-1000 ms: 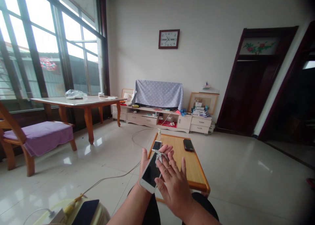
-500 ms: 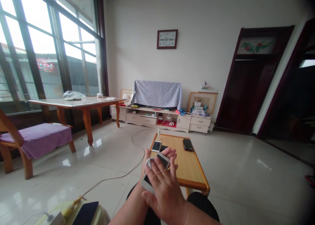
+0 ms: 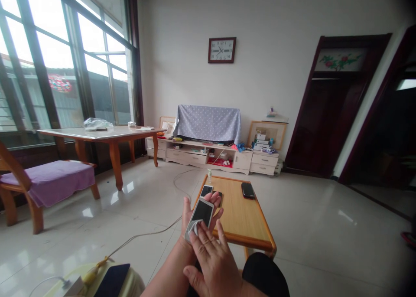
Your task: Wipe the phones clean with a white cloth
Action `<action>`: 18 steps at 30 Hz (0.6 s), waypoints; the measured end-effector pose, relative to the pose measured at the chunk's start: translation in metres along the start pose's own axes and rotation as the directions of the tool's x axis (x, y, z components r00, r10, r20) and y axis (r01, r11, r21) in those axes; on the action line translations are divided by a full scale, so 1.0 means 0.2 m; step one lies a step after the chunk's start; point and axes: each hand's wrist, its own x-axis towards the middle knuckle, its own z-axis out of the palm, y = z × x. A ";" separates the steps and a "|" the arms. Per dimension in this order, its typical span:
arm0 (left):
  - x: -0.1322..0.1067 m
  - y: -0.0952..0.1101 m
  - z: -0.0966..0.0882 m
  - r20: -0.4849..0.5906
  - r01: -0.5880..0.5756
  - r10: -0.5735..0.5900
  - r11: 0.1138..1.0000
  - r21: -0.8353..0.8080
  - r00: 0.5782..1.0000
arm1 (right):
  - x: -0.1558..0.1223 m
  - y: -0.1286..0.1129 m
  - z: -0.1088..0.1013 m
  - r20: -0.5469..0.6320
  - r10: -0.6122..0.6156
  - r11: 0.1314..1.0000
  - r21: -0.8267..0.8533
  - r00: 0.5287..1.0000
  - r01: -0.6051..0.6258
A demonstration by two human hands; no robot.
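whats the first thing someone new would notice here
The eye goes first to the bottom centre, where the left hand cradles a white smartphone and the right hand sits over a crumpled white cloth at its lower corner. Behind them, tall dark-framed windows fill the left side, and a wall clock hangs high on the far wall.

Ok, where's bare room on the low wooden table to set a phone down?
Widest bare patch: middle right of the low wooden table, between the black phone and orange near edge. Crowded: far left corner: smartphone, dark item, pump bottle, just past the left hand holding a white phone.
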 end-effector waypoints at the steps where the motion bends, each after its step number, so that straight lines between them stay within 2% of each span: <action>1: 0.00 0.01 0.00 -0.005 -0.004 0.004 1.000 -0.008 1.000 | -0.02 -0.01 0.03 -0.024 -0.017 0.999 0.027 1.000 0.018; 2: 0.00 0.02 0.00 -0.032 -0.010 0.009 1.000 -0.003 0.999 | -0.04 -0.02 0.04 -0.042 -0.001 0.999 0.050 0.999 0.003; 4: -0.01 0.03 0.00 -0.129 -0.022 0.027 0.999 0.039 0.991 | -0.06 -0.01 0.05 -0.037 0.129 0.987 0.097 0.991 -0.125; 7: 0.01 0.03 0.02 -0.292 -0.025 0.077 0.984 0.177 0.953 | -0.05 0.02 0.02 0.039 0.361 0.909 0.206 0.932 -0.361; 10: 0.04 0.00 0.04 -0.379 0.010 0.104 0.958 0.287 0.919 | -0.03 0.04 -0.01 0.068 0.474 0.825 0.316 0.878 -0.469; 15: 0.05 -0.06 0.05 -0.431 -0.034 0.194 0.936 0.352 0.881 | -0.04 0.03 -0.03 0.073 0.546 0.734 0.439 0.834 -0.519; 18: 0.05 -0.08 0.04 -0.353 -0.018 0.107 0.969 0.245 0.930 | -0.06 0.04 -0.05 0.124 0.607 0.609 0.562 0.785 -0.560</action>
